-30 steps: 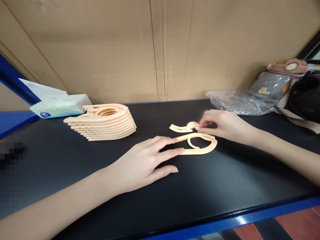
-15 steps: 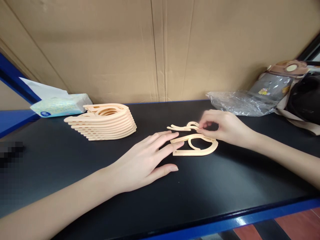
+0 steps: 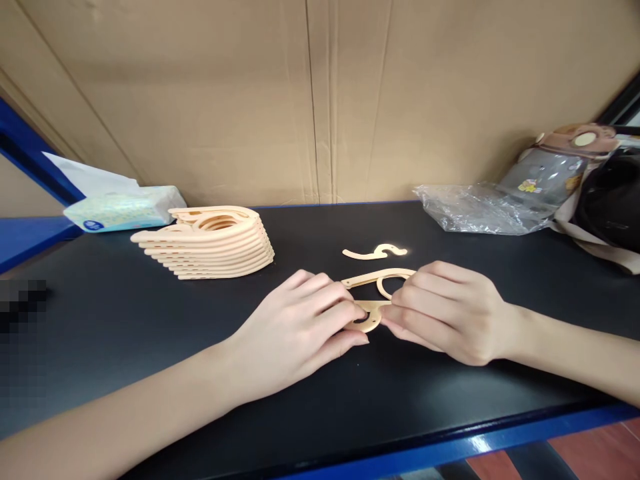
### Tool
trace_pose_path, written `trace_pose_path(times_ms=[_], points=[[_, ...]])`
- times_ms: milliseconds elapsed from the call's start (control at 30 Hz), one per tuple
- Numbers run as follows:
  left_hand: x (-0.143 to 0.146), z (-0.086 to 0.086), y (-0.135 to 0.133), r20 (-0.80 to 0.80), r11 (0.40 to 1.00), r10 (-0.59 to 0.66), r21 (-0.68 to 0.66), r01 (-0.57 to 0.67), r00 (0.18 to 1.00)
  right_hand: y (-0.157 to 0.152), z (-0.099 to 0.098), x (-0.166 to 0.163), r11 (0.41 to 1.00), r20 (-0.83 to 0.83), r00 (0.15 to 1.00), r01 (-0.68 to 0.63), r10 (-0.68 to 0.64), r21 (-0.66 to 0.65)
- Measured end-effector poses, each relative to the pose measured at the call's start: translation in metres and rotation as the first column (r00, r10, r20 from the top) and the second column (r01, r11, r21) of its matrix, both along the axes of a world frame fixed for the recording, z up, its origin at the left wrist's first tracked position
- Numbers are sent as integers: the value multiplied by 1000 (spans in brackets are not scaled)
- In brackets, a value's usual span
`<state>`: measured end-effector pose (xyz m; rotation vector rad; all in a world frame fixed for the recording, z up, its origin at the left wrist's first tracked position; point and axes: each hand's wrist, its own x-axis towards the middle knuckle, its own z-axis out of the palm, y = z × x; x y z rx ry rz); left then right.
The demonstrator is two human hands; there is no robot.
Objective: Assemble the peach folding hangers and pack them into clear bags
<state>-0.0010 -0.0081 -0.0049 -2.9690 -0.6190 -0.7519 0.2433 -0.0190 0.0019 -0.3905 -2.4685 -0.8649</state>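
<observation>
A small cream plastic hanger hook [image 3: 371, 323] lies between my two hands, over the near side of a folded hanger frame [image 3: 380, 275]. My left hand [image 3: 305, 320] has its curled fingers and thumb on the hook's left part. From the right, my right hand [image 3: 445, 313] pinches the other end, its fingers bent and covering much of the frame. Just beyond, a second loose hook [image 3: 375, 254] rests on the black table. To the left stands a neat stack of several matching folded hangers [image 3: 220, 250].
A tissue pack [image 3: 123, 210] sits at the back left against the cardboard wall [image 3: 225, 100]. At the back right are a crumpled clear plastic bag [image 3: 480, 210], a drinking bottle [image 3: 545, 170] and a black bag [image 3: 613, 200]. A blue edge [image 3: 480, 443] borders the table's front.
My right hand has come from the loose hooks toward me, and one hook is now between both hands over the frame. My left hand's spread fingers have curled in.
</observation>
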Motion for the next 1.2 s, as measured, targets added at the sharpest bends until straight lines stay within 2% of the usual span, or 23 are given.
trace_pose_path(times_ms=[100, 233, 333, 533, 700, 900, 1033, 1200], points=[[1, 0, -1, -28, 1000, -6, -21, 5, 1000, 0, -2, 0, 1000, 5, 1000, 1, -1, 9], [1, 0, -1, -27, 993, -24, -114, 21, 999, 2, -5, 0, 1000, -24, 999, -25, 25, 8], [1, -1, 0, 0, 987, -23, -162, 23, 1000, 3, -3, 0, 999, -13, 1000, 11, -11, -33], [-2, 0, 4, 41, 991, 69, -114, -64, 997, 8, 1, 4, 980, -84, 989, 105, -121, -171], [-4, 1, 8, 22, 981, 159, -116, -155, 987, 11, -1, 6, 924, 16, 980, 194, -201, -331], [-5, 0, 11, 12, 974, 196, -116, -194, 980, 10, -3, 8, 859, 98, 987, 158, -126, -487], [-4, 0, 11, 11, 973, 203, -115, -201, 979, 8, -4, 8, 867, 71, 996, 85, -57, -491], [-3, 0, 12, -13, 963, 223, -151, -223, 975, 5, -5, 8, 872, 105, 993, 100, -56, -479]])
